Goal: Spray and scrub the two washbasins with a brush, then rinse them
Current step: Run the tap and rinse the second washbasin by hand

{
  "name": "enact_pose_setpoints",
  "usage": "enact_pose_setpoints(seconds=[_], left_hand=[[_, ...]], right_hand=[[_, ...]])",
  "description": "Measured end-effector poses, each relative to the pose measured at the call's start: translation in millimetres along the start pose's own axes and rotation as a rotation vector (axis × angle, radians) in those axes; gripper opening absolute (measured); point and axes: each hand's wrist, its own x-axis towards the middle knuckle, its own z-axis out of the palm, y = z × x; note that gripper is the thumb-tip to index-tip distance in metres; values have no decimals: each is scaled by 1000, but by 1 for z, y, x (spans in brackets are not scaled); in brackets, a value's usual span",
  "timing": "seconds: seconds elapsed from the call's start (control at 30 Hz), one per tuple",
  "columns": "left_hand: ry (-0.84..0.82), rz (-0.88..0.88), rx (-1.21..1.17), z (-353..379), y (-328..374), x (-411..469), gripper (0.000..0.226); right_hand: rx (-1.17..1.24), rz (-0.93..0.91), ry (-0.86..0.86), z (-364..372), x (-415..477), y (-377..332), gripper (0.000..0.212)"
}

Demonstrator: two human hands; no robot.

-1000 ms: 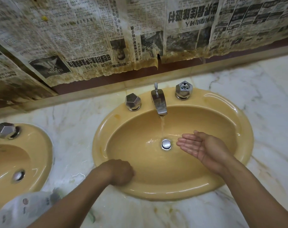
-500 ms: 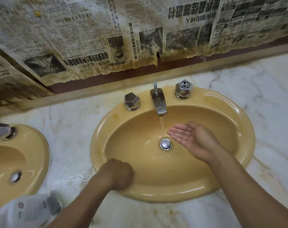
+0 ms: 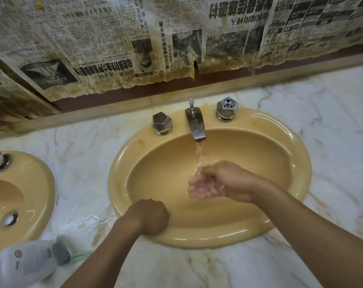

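one washbasin [image 3: 41,204] cut off left; cupped right hand [image 3: 215,181] blurs underwater.

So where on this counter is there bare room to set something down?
The marble right of the basin is bare up to the wall ledge. The strip behind the taps is free but narrow. Between the two basins it is wet, and a spray bottle crowds the near left corner beside the left hand.

Glossy yellow ceramic washbasin [image 3: 280,221], shiny chrome faucet [image 3: 195,125], polished veined marble counter [image 3: 332,129], stained newspaper [image 3: 105,46].
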Motion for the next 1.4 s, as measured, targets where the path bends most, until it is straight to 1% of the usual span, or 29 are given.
enact_pose_setpoints(seconds=[0.07, 0.1, 0.17, 0.23, 0.27, 0.33, 0.37, 0.4, 0.43, 0.47, 0.5, 0.53, 0.57, 0.6, 0.63, 0.73, 0.87, 0.97, 1.03, 1.13, 1.2, 1.27, 1.3, 1.33, 1.4], left_hand=[[-85, 24, -66, -8, 12, 3, 45], [-126, 42, -87, -11, 21, 3, 43], [-172, 103, -156, -19, 40, 0, 36], [-205, 151, -312, -25, 53, -3, 28], [-216, 159, -332, -31, 56, -7, 27], [-215, 181, -254, -37, 51, -6, 28], [-170, 185, -240, -38, 46, -1, 29], [-87, 174, -291, -38, 40, 6, 28], [17, 155, -423, -40, 35, 13, 26], [118, 133, -629, -43, 33, 22, 24], [183, 113, -883, -50, 33, 32, 23], [198, 91, -1152, -60, 35, 42, 23], [173, 68, -1395, -71, 38, 54, 26], [142, 50, -1569, -82, 42, 65, 32], [114, 27, -1673, -92, 46, 74, 37], [-20, -35, -1827, -109, 53, 94, 45], [-134, -27, -1857, -112, 55, 104, 46], [-205, -6, -1818, -114, 54, 105, 50], [-219, -6, -1794, -115, 52, 104, 54], [-205, -6, -1741, -117, 47, 101, 48], [-203, 6, -1741, -120, 45, 96, 52], [-211, 19, -1759, -121, 44, 85, 57], [-220, 20, -1756, -120, 46, 76, 56], [-241, 22, -1733, -116, 49, 65, 53], [-295, 35, -1623, -102, 56, 42, 51]], right_hand=[[-398, 35, 12, -5, -18, 20, 41], [-547, 32, 30, -10, -26, 28, 41], [-732, 30, 112, -22, -40, 37, 43], [-778, 16, 178, -31, -53, 42, 51], [-772, 14, 200, -35, -58, 45, 56], [-793, 14, 212, -37, -66, 53, 60], [-825, 6, 216, -36, -68, 57, 59], [-862, -7, 221, -34, -70, 61, 56], [-896, -21, 228, -32, -69, 65, 53], [-931, -37, 240, -30, -69, 68, 51], [-971, -58, 252, -27, -67, 70, 51], [-1011, -68, 258, -23, -65, 70, 50], [-1042, -69, 259, -20, -63, 70, 50], [-1066, -60, 253, -17, -61, 70, 49], [-1081, -53, 250, -15, -59, 70, 49], [-1090, -12, 241, -13, -53, 69, 48], [-1048, 53, 224, -16, -51, 65, 46], [-1012, 53, 227, -18, -51, 62, 45], [-998, 61, 233, -19, -49, 63, 43], [-979, 91, 247, -20, -47, 62, 43], [-965, 107, 243, -20, -44, 61, 41], [-984, 180, 201, -21, -34, 61, 40], [-1033, 233, 161, -21, -26, 63, 39], [-1062, 306, 111, -21, -15, 67, 42], [-1107, 384, 85, -25, 9, 75, 65]])
